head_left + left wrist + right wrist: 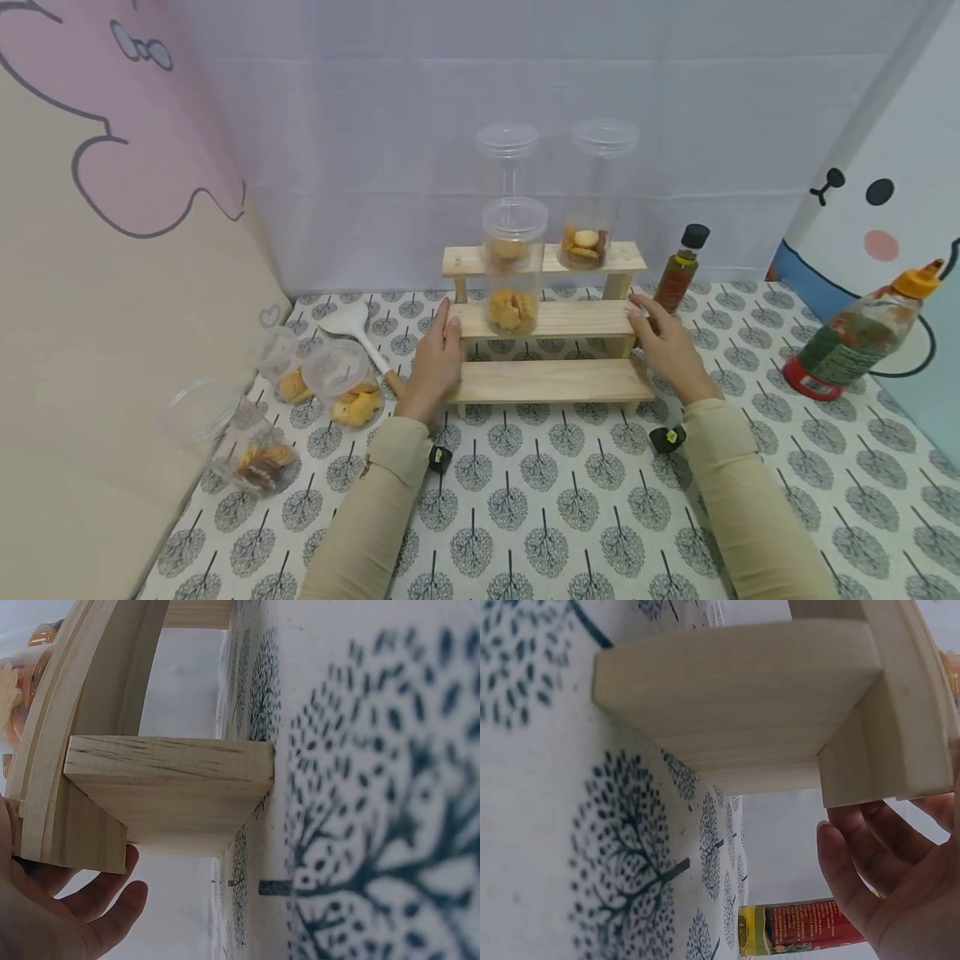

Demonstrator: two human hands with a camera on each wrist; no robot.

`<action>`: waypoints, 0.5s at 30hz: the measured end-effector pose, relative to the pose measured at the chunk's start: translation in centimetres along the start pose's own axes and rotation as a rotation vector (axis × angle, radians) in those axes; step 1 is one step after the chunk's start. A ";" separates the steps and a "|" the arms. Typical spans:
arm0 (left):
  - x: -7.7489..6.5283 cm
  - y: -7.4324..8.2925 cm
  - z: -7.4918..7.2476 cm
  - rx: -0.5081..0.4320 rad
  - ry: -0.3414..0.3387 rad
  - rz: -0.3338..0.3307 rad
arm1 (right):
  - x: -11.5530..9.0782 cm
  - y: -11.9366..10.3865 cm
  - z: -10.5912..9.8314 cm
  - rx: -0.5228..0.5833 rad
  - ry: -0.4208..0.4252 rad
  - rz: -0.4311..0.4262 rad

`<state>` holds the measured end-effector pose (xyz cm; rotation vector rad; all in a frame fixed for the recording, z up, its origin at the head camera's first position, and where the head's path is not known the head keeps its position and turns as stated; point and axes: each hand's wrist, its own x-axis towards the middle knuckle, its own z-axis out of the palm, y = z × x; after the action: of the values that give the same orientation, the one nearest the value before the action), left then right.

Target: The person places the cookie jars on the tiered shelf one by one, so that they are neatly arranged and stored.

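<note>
Spreading beneath everything before you, the worktop (540, 550) wears a white cloth printed with dark trees. On it, straight ahead of you, stands the three-step wooden stand (555, 382), the largest thing within your reach. Two tall clear lidded jars share its top step, one toward the left (507, 146) and one toward the right (603, 179), while a third tall jar (514, 271) stands toward the left of the middle step. Well off to your right is a sauce bottle (855, 342) with a red base and orange cap. At your left, three shorter clear jars (337, 367) sit close together, and a white-headed utensil (356, 329) lies beside them, its wooden handle pointing toward your left wrist. Your left grip (437, 358) curls round the left end of the middle step, and your right grip (667, 346) holds the opposite end, fingers bent loosely beneath the wood. Just behind your right fingers is a slim bottle (678, 271) with a black cap. Smallest are the cookies (512, 311) at the bottom of the middle-step jar.
</note>
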<state>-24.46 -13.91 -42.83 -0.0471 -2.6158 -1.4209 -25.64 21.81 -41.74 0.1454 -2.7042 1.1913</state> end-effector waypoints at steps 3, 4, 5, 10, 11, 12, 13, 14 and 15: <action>0.0 0.0 0.0 -0.006 -0.002 -0.005 | 0.0 0.0 0.0 -0.012 -0.001 0.007; 0.0 0.0 0.0 -0.007 0.002 -0.005 | 0.1 0.0 0.0 -0.013 -0.004 0.011; 0.0 0.0 0.0 -0.005 0.000 -0.009 | 0.0 0.0 -0.1 -0.013 -0.007 0.016; 0.1 0.1 0.1 0.002 -0.001 0.005 | -0.1 0.0 -0.2 -0.005 -0.024 0.049; 0.2 0.1 0.1 0.002 -0.006 0.009 | -0.2 -0.1 -0.3 -0.001 -0.027 0.051; 0.2 0.1 0.1 0.001 -0.007 0.012 | -0.2 -0.1 -0.3 0.003 -0.029 0.049; 0.2 0.0 0.1 0.006 -0.003 0.019 | -0.2 -0.1 -0.3 0.007 -0.033 0.045; 0.2 0.0 0.1 0.007 0.000 0.019 | -0.1 -0.2 -0.3 0.011 -0.038 0.039; 0.2 0.0 0.0 0.009 0.006 0.019 | -0.1 -0.2 -0.2 0.015 -0.042 0.035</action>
<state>-24.62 -13.91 -42.80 -0.0665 -2.6096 -1.4010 -25.45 21.82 -41.43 0.1268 -2.7456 1.2324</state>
